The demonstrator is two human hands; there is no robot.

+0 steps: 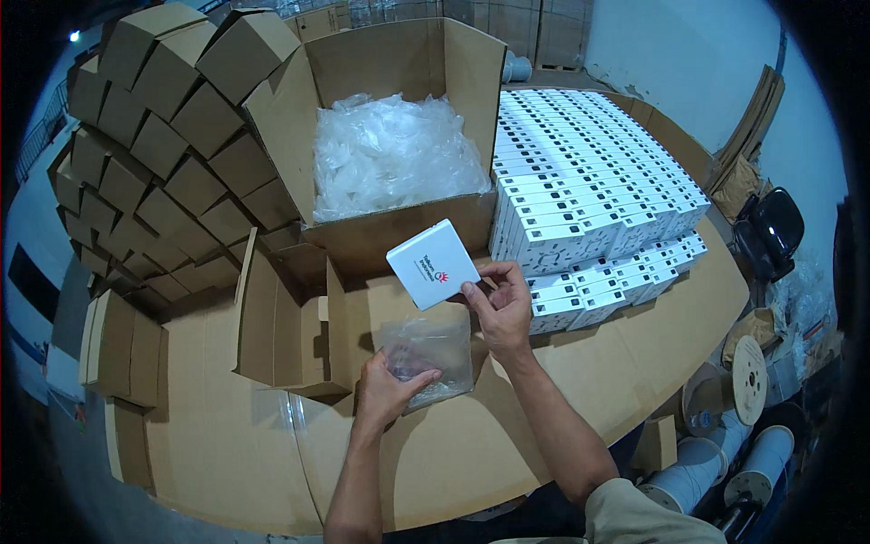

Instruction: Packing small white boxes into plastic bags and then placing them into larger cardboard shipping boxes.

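A thin white square box (432,263) with a small red and black print is pinched at its lower right corner by my right hand (504,308). It is tilted, above the cardboard-covered table (444,480). Lower and to the left, my left hand (390,392) grips a clear plastic bag (449,349), thumb on top, its other fingers partly hidden behind the film. The box and the bag are apart. Just left of the bag stands a small open brown carton (260,317) with raised flaps; its inside is only partly visible.
A large open carton (376,54) full of clear plastic bags (390,154) stands behind my hands. Stacked rows of white boxes (580,213) fill the table's right back. Many brown cartons (168,145) pile up at left. Cable spools (761,462) lie off the right edge.
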